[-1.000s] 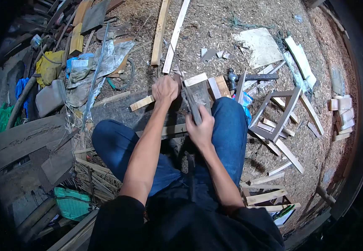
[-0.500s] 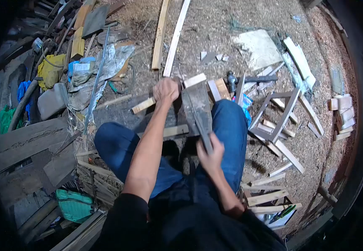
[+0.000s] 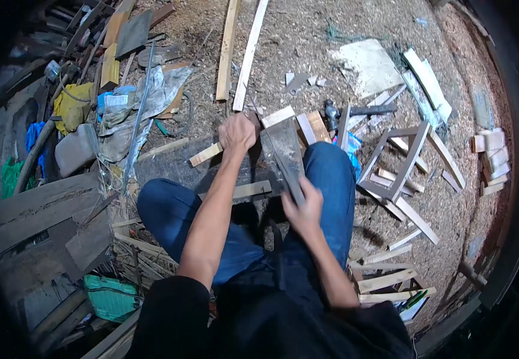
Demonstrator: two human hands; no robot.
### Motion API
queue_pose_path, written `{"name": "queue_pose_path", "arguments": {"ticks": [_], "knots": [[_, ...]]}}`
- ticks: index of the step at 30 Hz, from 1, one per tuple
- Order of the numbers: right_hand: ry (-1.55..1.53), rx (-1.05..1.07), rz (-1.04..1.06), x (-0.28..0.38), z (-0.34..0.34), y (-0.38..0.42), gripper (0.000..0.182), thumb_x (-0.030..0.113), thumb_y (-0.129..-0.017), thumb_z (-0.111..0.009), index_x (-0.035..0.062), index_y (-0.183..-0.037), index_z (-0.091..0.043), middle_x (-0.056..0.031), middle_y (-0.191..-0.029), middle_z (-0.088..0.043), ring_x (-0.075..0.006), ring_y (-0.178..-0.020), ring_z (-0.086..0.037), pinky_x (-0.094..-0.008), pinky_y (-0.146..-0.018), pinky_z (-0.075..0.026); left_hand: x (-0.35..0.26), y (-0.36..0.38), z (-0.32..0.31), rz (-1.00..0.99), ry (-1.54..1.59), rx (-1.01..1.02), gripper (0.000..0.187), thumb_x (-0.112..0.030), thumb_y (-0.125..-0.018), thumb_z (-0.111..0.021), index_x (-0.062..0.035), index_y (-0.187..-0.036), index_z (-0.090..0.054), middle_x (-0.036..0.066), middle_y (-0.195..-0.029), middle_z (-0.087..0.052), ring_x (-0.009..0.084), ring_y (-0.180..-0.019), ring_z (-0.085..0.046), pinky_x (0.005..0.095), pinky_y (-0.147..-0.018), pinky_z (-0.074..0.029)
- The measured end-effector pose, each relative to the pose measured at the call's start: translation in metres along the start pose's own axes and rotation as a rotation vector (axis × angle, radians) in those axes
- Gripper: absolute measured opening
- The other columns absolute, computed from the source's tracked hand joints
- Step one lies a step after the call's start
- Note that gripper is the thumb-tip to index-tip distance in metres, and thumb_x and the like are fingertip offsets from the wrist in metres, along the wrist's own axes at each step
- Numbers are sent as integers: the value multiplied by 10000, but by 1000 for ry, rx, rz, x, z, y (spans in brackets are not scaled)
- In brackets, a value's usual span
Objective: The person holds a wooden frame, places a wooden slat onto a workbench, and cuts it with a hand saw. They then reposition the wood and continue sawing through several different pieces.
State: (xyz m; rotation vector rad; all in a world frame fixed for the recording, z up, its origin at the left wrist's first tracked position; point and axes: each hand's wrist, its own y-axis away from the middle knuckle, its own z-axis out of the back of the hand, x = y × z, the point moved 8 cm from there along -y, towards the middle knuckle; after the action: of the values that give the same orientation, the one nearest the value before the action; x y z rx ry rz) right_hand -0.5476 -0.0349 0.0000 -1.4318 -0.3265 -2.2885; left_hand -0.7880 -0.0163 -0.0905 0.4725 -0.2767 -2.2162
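My right hand (image 3: 305, 208) is closed around the handle of a hand saw (image 3: 284, 169). Its narrow blade slants up and left, crossing a strip of wood close to my left hand. That wooden strip (image 3: 206, 155) lies across a dark work board (image 3: 178, 157), and its pale other end (image 3: 278, 116) shows to the right of the blade. My left hand (image 3: 237, 130) is wrapped over the strip's middle, hiding part of it. A short wood piece (image 3: 249, 189) rests on the board nearer my knees.
Beyond the board lie two long wood strips (image 3: 229, 51). To the right are a hammer (image 3: 361, 112), a small wooden frame (image 3: 396, 161) and scattered offcuts. Stacked blocks (image 3: 492, 160) sit at the far right. Planks, cloths and plastic scraps crowd the left side.
My right hand has pushed the saw forward and slightly up, so more of the blade extends past the strip. My left hand stays on the wood.
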Motion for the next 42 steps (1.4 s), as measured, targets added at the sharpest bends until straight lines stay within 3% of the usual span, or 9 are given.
{"name": "queue_pose_path", "arguments": {"ticks": [7, 9, 11, 16, 18, 24, 30, 36, 42], "knots": [[-34, 72, -139, -4, 27, 32, 138, 70, -761, -673, 23, -863, -592, -197, -674, -583, -397, -651, -624, -423, -549, -474, 4, -9, -3, 38, 24, 24, 302, -185, -805, -505, 22, -813, -724, 269, -875, -682, 403, -851, -684, 455, -773, -529], [-47, 80, -185, 3, 28, 33, 90, 32, -768, -634, -6, -841, -597, -149, -634, -564, -247, -551, -619, -314, -535, -461, 0, -7, -2, -43, -51, 5, 283, -174, -787, -517, 20, -796, -723, 272, -842, -677, 410, -816, -685, 444, -740, -539], [6, -21, 38, -2, -11, -13, 113, 36, -769, -635, -5, -786, -530, -174, -624, -527, -294, -526, -578, -356, -514, -436, 1, 2, -4, -58, -29, -41, 275, -168, -779, -521, 19, -789, -723, 274, -829, -674, 414, -802, -684, 440, -729, -542], [-52, -30, -14, 14, -5, -6, 128, 14, -752, -636, -7, -772, -512, -185, -633, -519, -305, -525, -563, -350, -522, -431, 2, -7, 0, -21, -10, -16, 277, -165, -777, -516, 21, -786, -722, 274, -834, -675, 411, -803, -685, 447, -727, -541], [-36, 56, -181, -10, 17, 49, 208, 7, -725, -682, -3, -918, -604, -207, -714, -616, -380, -693, -665, -366, -602, -523, -3, -13, 1, -28, -16, -42, 280, -162, -779, -510, 22, -785, -721, 272, -841, -677, 410, -808, -685, 450, -728, -540], [-87, 35, -120, -8, -29, -19, 193, 61, -759, -684, 7, -866, -534, -241, -721, -574, -461, -714, -576, -436, -556, -462, 2, -4, 3, -52, -38, -78, 385, -290, -855, -502, 20, -786, -721, 273, -856, -677, 414, -820, -681, 465, -741, -530], [-49, 57, -219, 4, 18, 45, 240, 49, -725, -695, 19, -950, -616, -171, -683, -605, -372, -676, -656, -356, -595, -514, -1, -6, 9, 45, 20, -36, 407, -305, -860, -492, 23, -771, -717, 275, -826, -672, 408, -814, -683, 463, -739, -528], [-37, -21, -43, 13, -23, -19, 160, 44, -763, -656, 2, -828, -516, -226, -664, -555, -455, -670, -579, -404, -538, -463, 7, -10, 1, 50, 52, -64, 349, -260, -826, -502, 5, -792, -727, 269, -842, -677, 394, -822, -687, 459, -750, -529], [-50, -2, -213, 7, 8, 33, 110, 15, -753, -644, 1, -815, -554, -210, -637, -541, -411, -635, -615, -373, -537, -470, -1, -14, 9, 65, 85, 42, 467, -373, -904, -467, 20, -874, -717, 289, -909, -668, 434, -905, -660, 483, -811, -513]]}}
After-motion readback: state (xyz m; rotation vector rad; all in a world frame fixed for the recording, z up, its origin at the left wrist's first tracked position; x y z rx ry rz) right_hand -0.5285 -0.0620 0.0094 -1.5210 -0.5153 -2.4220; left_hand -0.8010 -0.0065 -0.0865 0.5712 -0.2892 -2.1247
